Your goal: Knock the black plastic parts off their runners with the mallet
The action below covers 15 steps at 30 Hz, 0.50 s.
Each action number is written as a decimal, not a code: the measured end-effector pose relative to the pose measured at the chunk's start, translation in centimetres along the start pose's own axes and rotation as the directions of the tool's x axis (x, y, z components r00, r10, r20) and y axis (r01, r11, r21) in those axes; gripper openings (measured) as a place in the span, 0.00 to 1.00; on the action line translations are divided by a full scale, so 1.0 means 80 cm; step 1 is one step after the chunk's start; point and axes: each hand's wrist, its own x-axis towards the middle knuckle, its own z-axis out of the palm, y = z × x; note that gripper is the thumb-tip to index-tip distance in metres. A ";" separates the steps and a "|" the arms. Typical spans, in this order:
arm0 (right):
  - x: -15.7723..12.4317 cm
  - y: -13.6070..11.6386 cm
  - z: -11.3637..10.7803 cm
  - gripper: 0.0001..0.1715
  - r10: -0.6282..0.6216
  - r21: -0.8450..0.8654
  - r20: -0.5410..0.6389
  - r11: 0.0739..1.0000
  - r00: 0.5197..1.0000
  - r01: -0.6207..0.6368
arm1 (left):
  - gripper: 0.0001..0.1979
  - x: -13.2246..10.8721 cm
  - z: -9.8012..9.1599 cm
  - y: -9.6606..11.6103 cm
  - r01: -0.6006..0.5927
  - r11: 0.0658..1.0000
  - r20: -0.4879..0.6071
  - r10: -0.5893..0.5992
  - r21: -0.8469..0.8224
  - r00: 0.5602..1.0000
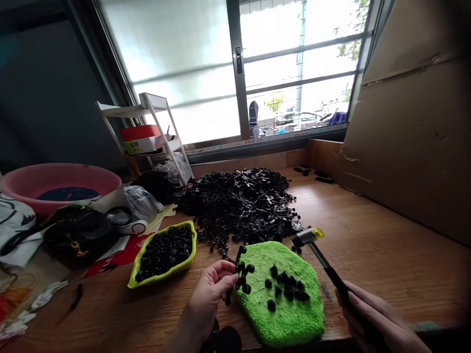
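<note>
**Green pad blocks the way between the hands**

A shaggy green microfibre pad (285,309) fills the gap between the hands. Ahead of the left hand (209,299) spreads a heap of black plastic parts (237,206), with a lime-green plastic tray (162,255) to its left. Right of the right hand (375,318), a brown wooden bench top (390,255) offers passage up to an upright brown cardboard sheet (408,122).

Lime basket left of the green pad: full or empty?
Full: black round pieces fill the lime-yellow basket, covering its floor and reaching about rim height, with only the rim showing around them.
</note>
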 end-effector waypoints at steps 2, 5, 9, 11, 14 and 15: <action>0.006 -0.003 0.002 0.22 0.005 0.047 0.081 0.999 0.997 -0.009 | 0.12 0.011 0.006 -0.003 0.042 0.998 -0.018 -0.043 -0.054 0.999; 0.009 -0.005 0.002 0.21 -0.004 0.094 0.099 0.996 0.995 -0.005 | 0.13 0.026 0.019 -0.006 0.095 0.989 -0.008 -0.096 -0.111 0.995; 0.006 -0.009 0.003 0.21 0.002 0.105 0.077 0.994 0.997 -0.010 | 0.12 0.035 0.036 -0.006 0.107 0.985 -0.045 -0.114 -0.136 0.992; 0.004 -0.011 0.004 0.19 0.013 0.092 0.057 0.996 0.998 -0.018 | 0.11 0.036 0.043 -0.005 0.097 0.987 -0.056 -0.105 -0.126 0.993; 0.003 -0.014 0.006 0.18 0.017 0.072 0.047 0.997 0.999 -0.020 | 0.10 0.036 0.051 -0.003 0.088 0.991 -0.052 -0.093 -0.097 0.994; 0.003 -0.014 0.007 0.18 0.019 0.066 0.049 0.998 0.999 -0.022 | 0.10 0.036 0.053 -0.002 0.085 0.992 -0.054 -0.090 -0.088 0.994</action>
